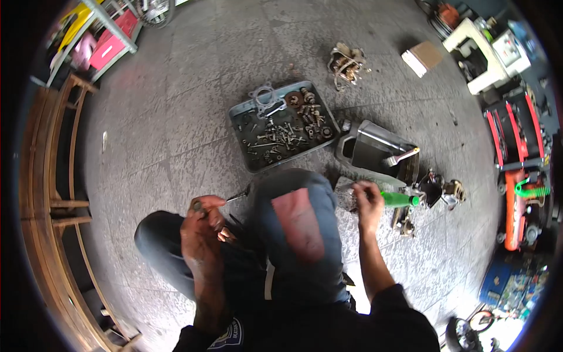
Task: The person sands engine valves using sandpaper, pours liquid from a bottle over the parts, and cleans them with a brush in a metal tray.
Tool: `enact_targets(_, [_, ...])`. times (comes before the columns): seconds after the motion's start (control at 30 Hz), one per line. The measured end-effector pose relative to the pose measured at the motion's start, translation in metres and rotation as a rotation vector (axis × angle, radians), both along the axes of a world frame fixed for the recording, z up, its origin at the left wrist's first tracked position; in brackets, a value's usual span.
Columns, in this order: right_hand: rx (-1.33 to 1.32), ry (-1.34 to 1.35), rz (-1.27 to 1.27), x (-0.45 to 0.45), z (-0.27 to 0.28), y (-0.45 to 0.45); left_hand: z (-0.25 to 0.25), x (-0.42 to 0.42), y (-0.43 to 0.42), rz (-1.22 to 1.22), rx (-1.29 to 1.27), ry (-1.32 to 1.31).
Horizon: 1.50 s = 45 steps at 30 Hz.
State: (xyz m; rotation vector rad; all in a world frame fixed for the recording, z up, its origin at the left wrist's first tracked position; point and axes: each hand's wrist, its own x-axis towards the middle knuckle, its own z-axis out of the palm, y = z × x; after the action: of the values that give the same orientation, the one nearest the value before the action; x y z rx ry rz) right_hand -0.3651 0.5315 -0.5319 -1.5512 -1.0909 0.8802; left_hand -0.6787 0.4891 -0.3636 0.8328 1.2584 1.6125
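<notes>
My left hand [202, 232] is raised over my bent left leg, its fingers curled round a small greyish piece [198, 207] that I cannot make out. Just past its index finger shows a thin metal tool [237, 196], dark at one end; I cannot tell whether they touch. To the right of my knee, my right hand [369, 202] has its fingertips drawn together, with anything between them hidden. Beside it is a green bottle [399, 200], and a grey block-like thing [345, 190] lies at its left.
Ahead is a tray [249, 165] of bolts, springs and gears. A cut-open container [372, 138] holding a brush [403, 156] stands to the right, near metal engine parts [434, 188]. Farther off lies a dirty bundle [348, 63]; a wooden bench [44, 205] runs along the left.
</notes>
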Motion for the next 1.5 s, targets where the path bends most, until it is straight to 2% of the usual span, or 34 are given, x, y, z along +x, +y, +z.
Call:
enact_targets(0.07, [0.150, 0.188, -0.164, 0.006, 0.035, -0.018, 0.004, 0.002, -0.005, -0.128, -0.056, -0.021])
enact_targets(0.1, [0.234, 0.154, -0.231, 0.003, 0.059, -0.017, 0.003, 0.003, -0.008, -0.082, -0.055, -0.021])
enact_targets(0.17, [0.354, 0.109, -0.350, -0.008, 0.106, -0.018, -0.004, 0.001, -0.014, -0.199, -0.104, -0.100])
enact_targets(0.23, [0.423, 0.238, -0.227, -0.015, 0.148, -0.029, 0.005, 0.005, -0.018, -0.205, -0.057, 0.003])
enact_targets(0.27, [0.457, 0.375, -0.050, -0.015, 0.171, -0.033, 0.009, 0.006, -0.019, -0.263, -0.006, 0.098])
enact_targets(0.33, [0.452, 0.386, 0.116, -0.042, 0.207, -0.040, 0.016, 0.005, -0.022, -0.304, 0.049, 0.124])
enact_targets(0.4, [0.433, 0.153, 0.199, -0.059, 0.214, -0.046, 0.018, 0.004, -0.023, -0.359, 0.108, 0.142])
enact_targets(0.43, [0.420, 0.125, 0.319, -0.076, 0.220, -0.049, 0.017, 0.001, -0.025, -0.379, 0.176, 0.146])
enact_targets(0.47, [0.405, -0.061, 0.403, -0.083, 0.220, -0.049, 0.017, -0.001, -0.025, -0.398, 0.248, 0.153])
enact_targets(0.5, [0.248, -0.061, 0.477, -0.093, 0.235, -0.052, 0.016, -0.001, -0.024, -0.394, 0.251, 0.143])
enact_targets(0.57, [0.276, -0.190, 0.715, -0.115, 0.247, -0.038, 0.014, 0.001, -0.025, -0.307, 0.383, 0.345])
enact_targets(0.67, [0.328, -0.370, 0.874, -0.136, 0.257, -0.026, 0.021, 0.002, -0.028, -0.255, 0.389, 0.427])
enact_targets(0.8, [0.318, -0.331, 0.948, -0.154, 0.258, -0.021, 0.016, 0.001, -0.030, -0.220, 0.433, 0.421])
enact_targets(1.07, [0.266, -0.339, 0.905, -0.161, 0.255, -0.023, 0.017, -0.002, -0.028, -0.153, 0.458, 0.669])
enact_targets(1.37, [0.263, -0.345, 0.884, -0.158, 0.253, -0.023, 0.013, 0.003, -0.026, -0.093, 0.462, 0.710])
enact_targets(1.5, [0.176, -0.427, 0.966, -0.152, 0.258, -0.019, 0.013, 0.003, -0.026, -0.090, 0.463, 0.755])
